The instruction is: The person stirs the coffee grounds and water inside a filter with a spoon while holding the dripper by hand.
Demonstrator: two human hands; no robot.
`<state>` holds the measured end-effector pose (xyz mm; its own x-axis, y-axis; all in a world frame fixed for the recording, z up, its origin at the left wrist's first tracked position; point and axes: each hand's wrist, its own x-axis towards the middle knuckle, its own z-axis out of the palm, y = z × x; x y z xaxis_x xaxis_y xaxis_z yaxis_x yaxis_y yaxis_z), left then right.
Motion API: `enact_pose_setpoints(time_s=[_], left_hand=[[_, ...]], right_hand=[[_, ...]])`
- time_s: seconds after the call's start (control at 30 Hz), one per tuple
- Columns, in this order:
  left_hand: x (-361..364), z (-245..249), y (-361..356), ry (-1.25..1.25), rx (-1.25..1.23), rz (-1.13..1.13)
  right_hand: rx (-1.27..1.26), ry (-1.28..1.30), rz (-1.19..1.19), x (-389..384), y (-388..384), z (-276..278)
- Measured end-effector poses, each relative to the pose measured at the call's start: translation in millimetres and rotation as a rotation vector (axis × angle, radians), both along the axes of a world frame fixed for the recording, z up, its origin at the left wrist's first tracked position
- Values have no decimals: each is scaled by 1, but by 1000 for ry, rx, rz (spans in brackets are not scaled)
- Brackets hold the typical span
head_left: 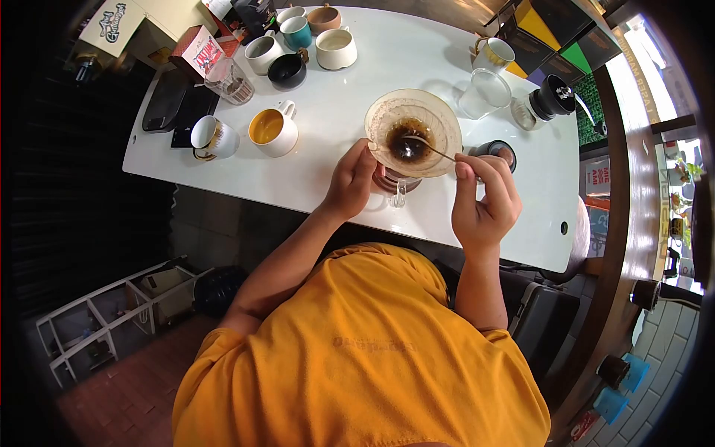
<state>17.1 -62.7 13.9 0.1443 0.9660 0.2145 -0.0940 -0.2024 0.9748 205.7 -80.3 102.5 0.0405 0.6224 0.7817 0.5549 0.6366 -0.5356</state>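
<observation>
A cone-shaped paper filter with dark wet coffee in its bottom stands over a glass server at the table's front edge. My left hand is closed on the filter's left rim, thumb and fingers pinching it. Between the thumb and fingers of my right hand is a thin spoon, whose tip dips into the coffee. A dark round container is partly hidden behind my right hand.
A white mug and a patterned cup stand on the left. Several cups, one a black cup, are at the back. On the right are a clear plastic cup and a hand grinder.
</observation>
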Motion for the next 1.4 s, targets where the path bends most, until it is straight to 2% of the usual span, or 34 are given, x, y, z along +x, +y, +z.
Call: enact_pose_setpoints(time_s=[0.13, 0.3, 0.63, 0.77, 0.83, 1.07, 1.4], left_hand=[[-1, -3, 1, -6, -6, -10], [0, -4, 1, -33, 23, -19], [0, -5, 1, -29, -3, -3], [-1, -5, 0, -43, 0, -15], [0, -5, 1, -40, 3, -19], [-1, -8, 1, -30, -7, -6], [1, -7, 0, -22, -10, 11]], right_hand=[[-33, 66, 13, -2, -3, -7], [-33, -37, -8, -6, 0, -12], [-3, -67, -46, -3, 14, -11], [19, -47, -37, 1, 15, -5], [-16, 63, -38, 2, 15, -6], [19, -28, -40, 4, 19, -9], [-38, 10, -31, 6, 14, -18]])
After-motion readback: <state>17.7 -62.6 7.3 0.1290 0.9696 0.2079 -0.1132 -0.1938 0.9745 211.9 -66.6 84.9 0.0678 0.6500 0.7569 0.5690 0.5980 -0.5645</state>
